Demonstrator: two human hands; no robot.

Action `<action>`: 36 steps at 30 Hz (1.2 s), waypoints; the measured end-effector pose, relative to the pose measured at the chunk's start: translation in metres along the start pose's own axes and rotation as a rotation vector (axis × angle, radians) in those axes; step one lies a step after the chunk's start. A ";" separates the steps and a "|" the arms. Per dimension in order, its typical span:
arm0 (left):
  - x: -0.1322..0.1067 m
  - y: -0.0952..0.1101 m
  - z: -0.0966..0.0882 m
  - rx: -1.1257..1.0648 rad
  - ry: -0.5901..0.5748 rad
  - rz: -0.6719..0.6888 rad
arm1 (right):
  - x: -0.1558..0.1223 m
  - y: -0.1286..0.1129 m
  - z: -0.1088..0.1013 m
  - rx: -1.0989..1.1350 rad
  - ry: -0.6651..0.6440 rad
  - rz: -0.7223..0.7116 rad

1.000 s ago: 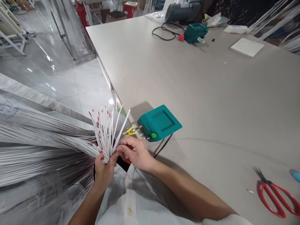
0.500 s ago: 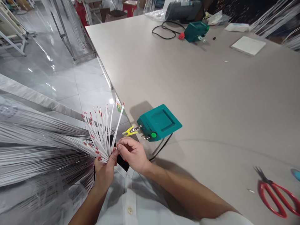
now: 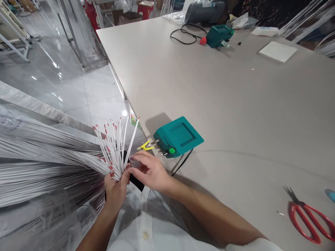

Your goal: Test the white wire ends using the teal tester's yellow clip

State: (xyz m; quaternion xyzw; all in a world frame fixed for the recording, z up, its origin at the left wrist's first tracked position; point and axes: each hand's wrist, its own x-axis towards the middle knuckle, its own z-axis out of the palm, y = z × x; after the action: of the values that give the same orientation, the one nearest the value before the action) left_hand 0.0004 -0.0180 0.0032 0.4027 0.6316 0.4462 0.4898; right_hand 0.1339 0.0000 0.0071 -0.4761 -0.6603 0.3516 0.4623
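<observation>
A bundle of thin white cables with red tips fans upward from my left hand, whose fingers are wrapped around it. Just to the right, my right hand is open: its thumb and fingertips are apart, beside the cables and close to my left thumb. Nothing shows between those fingers. On the table beyond the right hand stands a teal box with a green button. A yellow-handled clip is attached to its near left side. My left palm and the lower cables are hidden.
Long bunches of white cables stretch across the left side. Red-handled scissors lie at the table's right. Toward the back are a second green box, a dark motor-like cylinder and a white pad. The table edge runs down the left.
My right thumb and fingers have parted from a pinch beside the cables. The left hand keeps its hold, and the cable tips have shifted slightly.
</observation>
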 end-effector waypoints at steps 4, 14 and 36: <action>0.000 0.011 -0.003 0.131 -0.096 0.047 | 0.002 0.000 -0.005 -0.366 -0.120 -0.233; -0.001 -0.006 -0.007 0.113 -0.034 0.073 | 0.005 -0.014 -0.009 -0.129 -0.317 0.225; 0.007 0.010 -0.013 0.197 -0.291 0.076 | 0.009 -0.014 -0.019 -0.632 -0.388 -0.257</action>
State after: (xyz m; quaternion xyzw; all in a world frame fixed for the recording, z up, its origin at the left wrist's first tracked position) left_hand -0.0131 -0.0107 0.0124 0.5327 0.5791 0.3373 0.5169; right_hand 0.1466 0.0046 0.0285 -0.4330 -0.8655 0.1536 0.1997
